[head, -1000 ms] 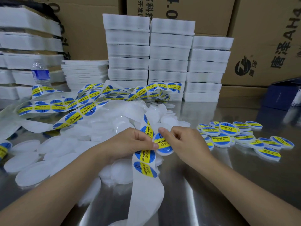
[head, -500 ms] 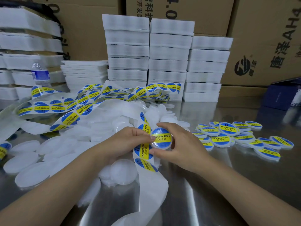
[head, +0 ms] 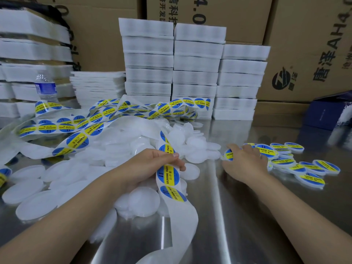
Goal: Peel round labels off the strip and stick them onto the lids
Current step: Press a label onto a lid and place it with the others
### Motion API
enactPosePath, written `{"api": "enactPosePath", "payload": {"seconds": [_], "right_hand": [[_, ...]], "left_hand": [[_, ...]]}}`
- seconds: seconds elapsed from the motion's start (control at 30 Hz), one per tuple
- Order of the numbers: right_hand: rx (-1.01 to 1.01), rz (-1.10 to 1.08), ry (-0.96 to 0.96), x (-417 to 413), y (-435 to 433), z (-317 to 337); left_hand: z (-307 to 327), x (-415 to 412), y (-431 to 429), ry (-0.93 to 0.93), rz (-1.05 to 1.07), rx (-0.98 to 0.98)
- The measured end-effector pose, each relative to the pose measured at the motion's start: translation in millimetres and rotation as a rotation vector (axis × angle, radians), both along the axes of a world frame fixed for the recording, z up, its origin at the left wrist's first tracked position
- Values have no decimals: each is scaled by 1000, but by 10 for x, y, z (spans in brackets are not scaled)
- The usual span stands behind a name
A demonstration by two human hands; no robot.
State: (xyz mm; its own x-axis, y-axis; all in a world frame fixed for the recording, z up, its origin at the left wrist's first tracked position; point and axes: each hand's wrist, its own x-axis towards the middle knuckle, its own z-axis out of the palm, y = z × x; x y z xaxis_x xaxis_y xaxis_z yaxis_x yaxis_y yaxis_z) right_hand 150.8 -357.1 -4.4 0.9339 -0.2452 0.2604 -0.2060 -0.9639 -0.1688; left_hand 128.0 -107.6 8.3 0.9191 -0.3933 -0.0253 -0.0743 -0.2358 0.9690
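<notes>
One labelled lid (head: 227, 155) is gripped by the right hand (head: 245, 164), beside the finished pile (head: 304, 168). Left hand (head: 150, 162) pinches the strip (head: 168, 176).

I am looking into a small packing workshop, more stockroom than office. Printed cardboard cartons (head: 304, 44) wall off the back, and stacks of white foam trays (head: 194, 73) stand in columns in front of them. The table (head: 247, 216) is stainless steel, heaped with plain white lids (head: 143, 202) in bulk. A long label strip (head: 57, 127) reading SOLDERING PASTE lies tangled across it, and labelled lids (head: 312, 180) are spread on the right. A water bottle (head: 45, 86) stands among the stock.
</notes>
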Motion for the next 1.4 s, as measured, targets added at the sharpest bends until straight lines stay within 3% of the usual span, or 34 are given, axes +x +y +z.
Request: {"api": "enactPosePath", "payload": {"seconds": [0.2, 0.33, 0.53, 0.67, 0.77, 0.93, 1.03, 1.4], "right_hand": [[-65, -13, 107, 71, -92, -88], [-189, -139, 138, 59, -165, -68], [-269, -160, 85, 25, -142, -9], [-186, -24, 7, -22, -47, 39], [44, 130, -139, -101, 113, 145], [366, 735, -266, -420, 465, 232], [303, 977, -187, -568, 556, 220], [229, 936, -280, -501, 612, 118]], "left_hand": [[0, -2, 7, -6, -10, 2], [-3, 1, 25, -34, -36, -8], [13, -23, 32, -29, -51, -49], [26, -39, 18, 5, -32, -118], [28, -45, 15, 16, 12, -146], [32, -34, 15, 42, -3, -256], [19, -11, 25, 34, -5, -246], [18, -4, 19, 92, -17, -313]]}}
